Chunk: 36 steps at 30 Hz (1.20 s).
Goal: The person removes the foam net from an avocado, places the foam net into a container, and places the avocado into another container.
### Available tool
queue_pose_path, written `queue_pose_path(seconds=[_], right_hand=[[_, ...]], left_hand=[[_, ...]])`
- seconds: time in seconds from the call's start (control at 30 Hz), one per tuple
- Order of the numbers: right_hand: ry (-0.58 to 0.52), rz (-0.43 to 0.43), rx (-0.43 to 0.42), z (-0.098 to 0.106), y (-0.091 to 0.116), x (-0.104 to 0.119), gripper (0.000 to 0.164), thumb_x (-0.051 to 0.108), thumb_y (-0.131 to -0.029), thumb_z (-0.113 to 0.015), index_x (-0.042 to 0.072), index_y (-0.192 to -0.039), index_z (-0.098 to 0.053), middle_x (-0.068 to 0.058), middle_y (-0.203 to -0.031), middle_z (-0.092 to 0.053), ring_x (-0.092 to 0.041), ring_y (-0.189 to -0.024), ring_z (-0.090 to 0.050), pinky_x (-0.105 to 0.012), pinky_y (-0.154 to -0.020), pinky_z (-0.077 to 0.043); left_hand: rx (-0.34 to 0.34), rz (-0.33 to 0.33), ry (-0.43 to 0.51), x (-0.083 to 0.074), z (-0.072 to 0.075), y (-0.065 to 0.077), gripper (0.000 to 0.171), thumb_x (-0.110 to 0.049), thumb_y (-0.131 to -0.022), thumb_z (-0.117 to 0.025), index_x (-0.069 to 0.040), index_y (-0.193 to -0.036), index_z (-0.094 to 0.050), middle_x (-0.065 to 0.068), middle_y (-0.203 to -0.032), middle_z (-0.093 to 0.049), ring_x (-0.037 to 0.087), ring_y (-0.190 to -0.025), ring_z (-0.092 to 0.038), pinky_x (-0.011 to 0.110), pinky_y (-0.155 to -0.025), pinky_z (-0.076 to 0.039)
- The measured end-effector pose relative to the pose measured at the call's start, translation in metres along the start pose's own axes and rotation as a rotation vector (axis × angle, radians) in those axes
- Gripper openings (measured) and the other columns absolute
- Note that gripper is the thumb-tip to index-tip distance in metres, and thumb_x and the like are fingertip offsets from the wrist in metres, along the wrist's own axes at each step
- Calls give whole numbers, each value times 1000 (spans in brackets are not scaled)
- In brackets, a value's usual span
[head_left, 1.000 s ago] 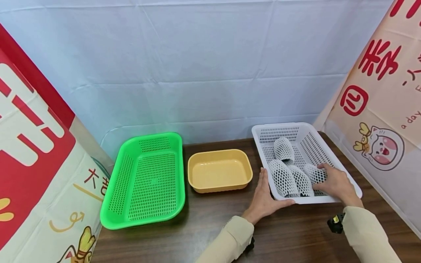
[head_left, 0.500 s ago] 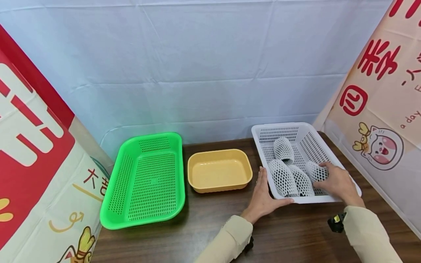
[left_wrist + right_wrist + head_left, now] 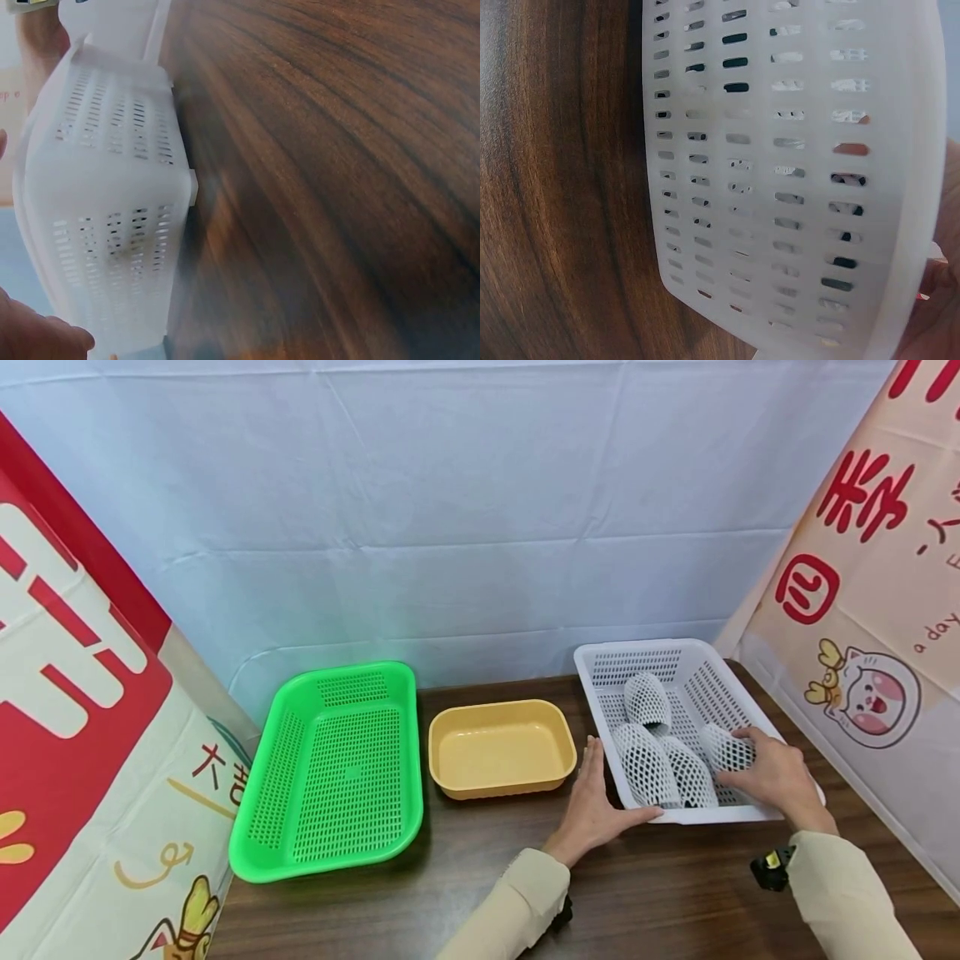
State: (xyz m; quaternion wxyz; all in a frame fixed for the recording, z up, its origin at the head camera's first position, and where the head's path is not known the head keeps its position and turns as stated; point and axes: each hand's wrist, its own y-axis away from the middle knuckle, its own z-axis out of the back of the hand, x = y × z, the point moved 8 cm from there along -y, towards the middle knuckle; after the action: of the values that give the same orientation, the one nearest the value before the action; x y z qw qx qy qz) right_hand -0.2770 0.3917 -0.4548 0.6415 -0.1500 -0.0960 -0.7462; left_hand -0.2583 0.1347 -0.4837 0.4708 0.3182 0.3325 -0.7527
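A white slotted plastic basket (image 3: 637, 647) stands at the right, with several items in white foam fruit netting inside. My right hand (image 3: 778, 781) reaches over its near right side and holds one foam-netted item (image 3: 726, 747) between thumb and fingers; what the netting covers is hidden. My left hand (image 3: 592, 817) is at the near left corner, fingers extended along the side and thumb along the front rim. Two foam-netted items (image 3: 647, 768) lie side by side near that corner, and another foam-netted item (image 3: 647, 702) lies farther back. Both wrist views mostly show the basket's outer wall (image 3: 112, 187).
A shallow yellow tray (image 3: 501, 756) stands left of the white basket, with nothing in it. Beyond it, a larger green basket (image 3: 352, 777) is also bare inside. All stand on a dark wooden table (image 3: 480, 877), before a pale cloth backdrop (image 3: 480, 527).
The right hand has shifted slightly right, and the foam-netted item in it has moved a little right and been turned. The left hand has slid slightly left along the basket corner.
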Motion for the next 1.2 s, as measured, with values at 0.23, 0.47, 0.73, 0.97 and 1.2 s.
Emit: queue_pose_path(seconds=[0.23,0.47,0.73,0.97,1.2], right_hand=[[-5,1,-7,2,1,1,79,35,-59,-79,-4,-116,-42,-36,-104,-44,-48,-84,-46,-60,-65,-38],[-7,9,-40,4,3,3,78,34,-59,-79,-4,-116,-43,-37,-107,-43,-51,-88,-44,-61,-67,-37],[-17,27,-70,9,5,10,78,32,-59,-79,-5,-117,-43,-38,-110,-42,-52,-92,-42,-63,-71,-35],[-23,47,-88,13,7,16,76,31,-60,-79,-4,-117,-43,-37,-109,-42,-51,-91,-42,-63,-71,-34],[-37,112,-114,19,10,27,74,29,-61,-79,-5,-116,-44,-35,-107,-45,-49,-89,-44,-61,-69,-36]], left_hand=[[-8,2,17,0,7,0,110,-66,-65,-62,-24,-142,4,-9,-146,3,17,-132,-10,41,-100,-26],[-4,22,32,6,12,-1,108,-65,-65,-63,-24,-143,0,-13,-146,1,12,-131,-9,39,-100,-25],[-4,59,71,16,20,0,106,-67,-64,-62,-27,-142,-2,-13,-145,-3,9,-130,-12,39,-99,-27],[-2,84,110,22,26,1,105,-70,-63,-59,-28,-143,-4,-10,-145,-8,11,-130,-16,40,-98,-28],[12,101,159,27,31,2,104,-67,-64,-61,-29,-142,-4,-7,-145,-13,11,-128,-20,40,-98,-29]])
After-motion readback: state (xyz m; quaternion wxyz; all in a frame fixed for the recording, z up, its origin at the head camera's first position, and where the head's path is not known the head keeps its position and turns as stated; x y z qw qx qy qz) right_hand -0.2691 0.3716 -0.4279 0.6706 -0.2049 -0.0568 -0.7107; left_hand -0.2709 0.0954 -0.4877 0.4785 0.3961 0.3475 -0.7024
